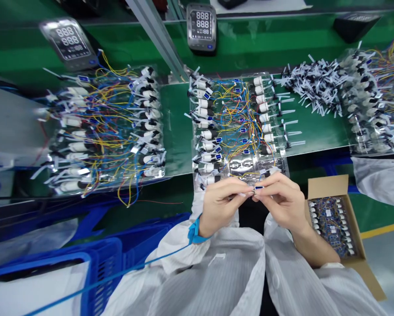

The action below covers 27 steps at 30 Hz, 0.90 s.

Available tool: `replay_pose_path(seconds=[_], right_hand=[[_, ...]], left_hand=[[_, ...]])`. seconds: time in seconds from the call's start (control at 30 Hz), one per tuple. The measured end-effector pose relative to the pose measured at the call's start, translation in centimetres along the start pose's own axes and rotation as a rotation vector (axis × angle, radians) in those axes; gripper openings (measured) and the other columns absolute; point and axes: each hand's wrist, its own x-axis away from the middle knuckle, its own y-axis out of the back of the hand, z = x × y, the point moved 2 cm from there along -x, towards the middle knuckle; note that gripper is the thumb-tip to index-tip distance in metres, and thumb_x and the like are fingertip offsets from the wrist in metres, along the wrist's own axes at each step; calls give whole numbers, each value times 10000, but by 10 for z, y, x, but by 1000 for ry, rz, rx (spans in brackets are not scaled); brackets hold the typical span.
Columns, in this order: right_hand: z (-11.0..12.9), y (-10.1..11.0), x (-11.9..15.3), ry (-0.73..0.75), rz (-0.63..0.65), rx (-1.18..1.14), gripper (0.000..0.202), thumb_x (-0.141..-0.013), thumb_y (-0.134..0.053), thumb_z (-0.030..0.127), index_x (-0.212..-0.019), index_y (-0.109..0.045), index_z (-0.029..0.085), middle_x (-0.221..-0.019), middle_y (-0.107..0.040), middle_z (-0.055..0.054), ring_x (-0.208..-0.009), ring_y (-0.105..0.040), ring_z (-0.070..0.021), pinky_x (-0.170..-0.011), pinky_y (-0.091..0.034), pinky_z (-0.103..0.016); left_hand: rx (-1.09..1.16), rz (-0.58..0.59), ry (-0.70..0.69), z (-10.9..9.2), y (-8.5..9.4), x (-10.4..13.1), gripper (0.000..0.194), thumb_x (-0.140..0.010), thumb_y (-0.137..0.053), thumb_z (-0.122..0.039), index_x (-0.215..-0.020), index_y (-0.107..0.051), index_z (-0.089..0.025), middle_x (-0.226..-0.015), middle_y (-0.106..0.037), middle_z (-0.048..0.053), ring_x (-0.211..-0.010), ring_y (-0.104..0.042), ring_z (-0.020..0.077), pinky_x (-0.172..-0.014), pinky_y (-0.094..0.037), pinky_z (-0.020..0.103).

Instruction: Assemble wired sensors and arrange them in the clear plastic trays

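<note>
Blue-tipped small component (259, 188) sits pinched between the fingertips of both hands, held near the body just below the near edge of the middle clear tray (239, 169); the left hand (221, 202) curls closed around a thin white strip end, the right hand (280, 199) grips the blue piece itself; by my reading the step in hand is joining or seating that piece on its lead, and the next move calls for a steady, fine pinch and exact alignment; beyond, the tray carries white cylinders and tangled wires; a second tray (104, 127) lies left; a cardboard box (328, 186) of similar parts stands right; two meters (201, 26) stand far.
</note>
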Motion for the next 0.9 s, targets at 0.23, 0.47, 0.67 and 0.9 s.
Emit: replay_pose_path(seconds=[0.23,0.47,0.67,0.9], right_hand=[[-7,6,6,-4,-63,-75,252,-881,-792,71,-1031,-819,271,-1022,-786,-60,-876,-758,-185,-768,-654,-356],[-11,12,6,14,-18,-89,252,-872,-803,77,-1016,-836,281,-1018,-799,-56,-856,-769,-187,-740,-663,-350],[-17,14,2,-32,3,-123,180,-858,-836,108,-959,-843,257,-974,-803,-62,-841,-771,-182,-737,-666,-337],[-26,23,11,-217,60,-333,117,-868,-856,211,-977,-815,210,-1010,-781,-63,-712,-757,-144,-659,-677,-305]], left_hand=[[-80,70,5,-5,2,-11,97,-883,-829,-125,-925,-844,-211,-844,-834,46,-721,-771,154,-648,-614,234],[-23,67,-70,0,-4,-3,168,-909,-785,-85,-1006,-836,-213,-850,-829,45,-746,-776,153,-706,-629,254],[-88,101,-62,-1,-4,-6,155,-929,-748,-80,-971,-825,-208,-874,-836,45,-770,-785,152,-702,-629,246],[-35,167,-6,-5,-17,-5,88,-919,-778,-120,-932,-819,-197,-831,-829,54,-722,-776,158,-657,-619,244]])
